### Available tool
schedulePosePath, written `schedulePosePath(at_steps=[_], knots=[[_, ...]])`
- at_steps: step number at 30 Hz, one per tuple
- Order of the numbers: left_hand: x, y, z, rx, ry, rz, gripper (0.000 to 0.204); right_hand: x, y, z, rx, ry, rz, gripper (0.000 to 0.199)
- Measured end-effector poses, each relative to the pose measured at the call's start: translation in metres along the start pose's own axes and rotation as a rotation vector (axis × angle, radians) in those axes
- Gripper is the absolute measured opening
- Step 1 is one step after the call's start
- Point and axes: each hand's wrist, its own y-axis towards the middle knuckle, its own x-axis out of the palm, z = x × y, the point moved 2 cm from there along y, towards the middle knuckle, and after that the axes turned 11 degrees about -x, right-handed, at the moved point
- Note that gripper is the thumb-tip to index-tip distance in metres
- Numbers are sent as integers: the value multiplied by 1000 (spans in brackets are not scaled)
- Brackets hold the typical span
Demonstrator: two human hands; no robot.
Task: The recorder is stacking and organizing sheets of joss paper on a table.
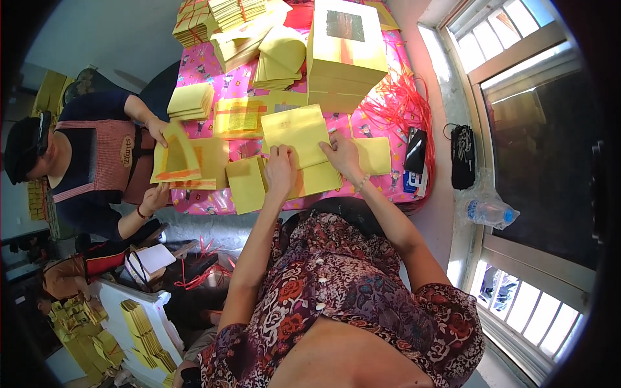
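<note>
Above the table, a yellow paper sheet (pixel 295 128) is tilted, its lower edge toward me. My left hand (pixel 281 169) has its fingers curled closed at the sheet's lower left corner. At the right edge, my right hand (pixel 341 154) pinches the same sheet, thumb on top; its other fingers are partly hidden. Beneath lies another yellow sheet (pixel 318 181), partly covered by the raised one. A folded yellow piece (pixel 246 186) lies left of my left hand, and a flat yellow flap (pixel 372 156) shows beyond my right hand.
A tall yellow paper stack (pixel 343 64) stands at the back, beside tangled red string (pixel 407 97). Yellow bundles (pixel 194 24) fill the far left. To my left a co-worker (pixel 97 152) handles yellow paper. A black phone (pixel 415 150) lies on the right, near a plastic bottle (pixel 490 212).
</note>
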Motion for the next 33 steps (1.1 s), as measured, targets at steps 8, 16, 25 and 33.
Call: schedulePosePath(at_steps=[8,16,25,33], knots=[[1,-14,9,148,67,62,38,-4,-3,-4,-12,9,20,33],[6,-12,5,137,83,62,39,-4,-24,-38,-345,-140,-39,26],[5,-17,4,115,-32,79,44,1,-28,-24,-174,-18,-165,24],[-7,-15,-28,89,-172,90,47,3,-29,-20,-230,48,-99,23]])
